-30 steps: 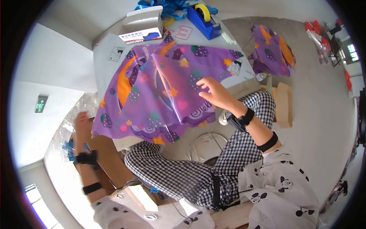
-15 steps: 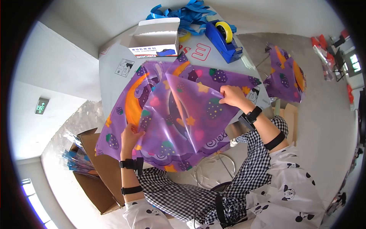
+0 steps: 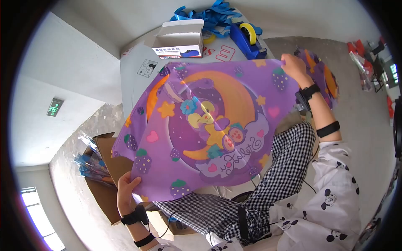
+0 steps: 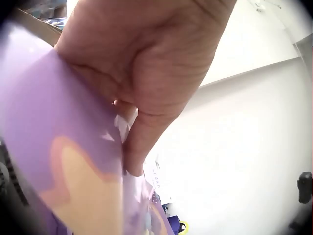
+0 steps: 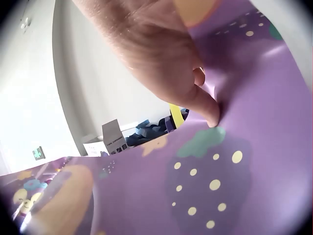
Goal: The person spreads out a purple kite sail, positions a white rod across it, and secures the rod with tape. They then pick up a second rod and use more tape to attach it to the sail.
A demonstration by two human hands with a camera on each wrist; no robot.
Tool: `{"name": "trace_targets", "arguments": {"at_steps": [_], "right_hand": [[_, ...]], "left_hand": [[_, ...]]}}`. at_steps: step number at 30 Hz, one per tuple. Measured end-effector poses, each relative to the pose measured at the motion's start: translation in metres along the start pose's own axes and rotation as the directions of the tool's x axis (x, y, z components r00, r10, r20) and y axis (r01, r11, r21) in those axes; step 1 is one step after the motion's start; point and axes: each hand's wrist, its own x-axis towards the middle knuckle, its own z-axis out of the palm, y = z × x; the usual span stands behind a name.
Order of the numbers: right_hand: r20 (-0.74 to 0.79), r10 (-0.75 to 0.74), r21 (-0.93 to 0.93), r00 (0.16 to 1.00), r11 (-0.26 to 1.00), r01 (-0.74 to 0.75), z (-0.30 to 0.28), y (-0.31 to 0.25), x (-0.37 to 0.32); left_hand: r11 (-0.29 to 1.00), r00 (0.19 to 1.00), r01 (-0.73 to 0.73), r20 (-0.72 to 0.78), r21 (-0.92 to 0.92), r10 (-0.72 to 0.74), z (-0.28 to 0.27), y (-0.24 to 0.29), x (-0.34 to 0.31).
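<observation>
A purple plastic sheet (image 3: 197, 125) printed with a rabbit, a moon and strawberries is stretched between both hands, over the table edge and the knees. The left hand (image 3: 126, 190) pinches its lower left edge; in the left wrist view the thumb of that hand (image 4: 146, 63) presses the purple sheet (image 4: 88, 127). At the upper right corner the right hand (image 3: 295, 69) grips the sheet. Seen in the right wrist view, the thumb of the right hand (image 5: 161, 54) lies on the sheet (image 5: 146, 186), the other fingers mostly hidden behind it.
On the table (image 3: 134, 90) stand an open white box (image 3: 178, 39), a blue tape dispenser (image 3: 247, 44) and a heap of blue ribbons (image 3: 209, 19). Another purple piece (image 3: 328, 79) is at the right. A cardboard box (image 3: 111, 154) with packets stands at the lower left.
Both hands have come onto the sheet and spread apart, left hand down-left, right hand up-right. The crumpled, folded sheet is now opened out, its rabbit picture showing.
</observation>
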Motion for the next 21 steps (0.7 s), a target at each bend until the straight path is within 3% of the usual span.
{"name": "trace_targets", "arguments": {"at_steps": [2,5,7,9,10,11,12,13,14,16,18,21], "right_hand": [[-0.062,-0.028,-0.03,0.998,0.999,0.026,0.002,-0.006,0.003],[-0.161,-0.088,-0.086,0.983,0.993,0.075,0.001,-0.025,0.017],[-0.217,-0.136,-0.147,0.967,0.984,0.105,-0.005,-0.044,0.032],[-0.26,-0.182,-0.224,0.948,0.967,0.124,-0.013,-0.07,0.051],[-0.277,-0.222,-0.263,0.935,0.953,0.149,-0.013,-0.086,0.061],[-0.294,-0.263,-0.304,0.919,0.937,0.171,-0.015,-0.102,0.071],[-0.368,-0.312,-0.314,0.876,0.928,0.199,-0.013,-0.119,0.083],[-0.438,-0.356,-0.325,0.826,0.919,0.224,-0.006,-0.137,0.093],[-0.468,-0.389,-0.343,0.794,0.907,0.242,-0.003,-0.156,0.102],[-0.493,-0.457,-0.389,0.74,0.877,0.282,0.006,-0.192,0.116],[-0.449,-0.511,-0.469,0.733,0.833,0.294,0.011,-0.214,0.123],[-0.426,-0.52,-0.472,0.741,0.826,0.308,0.028,-0.231,0.134]], "left_hand": [[0.999,1.0,0.024,-0.018,-0.042,-0.025,0.011,-0.008,-0.015],[0.991,0.998,0.065,-0.018,0.118,-0.063,0.015,-0.032,-0.037],[0.992,0.996,0.092,0.008,0.091,-0.093,0.025,-0.048,-0.058],[0.974,0.976,0.208,0.04,0.09,-0.212,0.044,-0.061,-0.083],[0.95,0.964,0.24,0.065,0.2,-0.258,0.052,-0.075,-0.093],[0.948,0.959,0.248,0.087,0.199,-0.269,0.066,-0.094,-0.103],[0.878,0.946,0.273,0.059,0.394,-0.32,0.09,-0.087,-0.114],[0.878,0.942,0.274,0.075,0.391,-0.327,0.111,-0.096,-0.121],[0.919,0.921,0.328,0.145,0.218,-0.363,0.139,-0.086,-0.128],[0.891,0.886,0.281,0.26,0.358,-0.384,0.175,-0.089,-0.129],[0.848,0.903,0.129,0.292,0.514,-0.314,0.209,-0.101,-0.12],[0.628,0.976,-0.104,0.2,0.772,-0.085,0.251,-0.105,-0.107]]}}
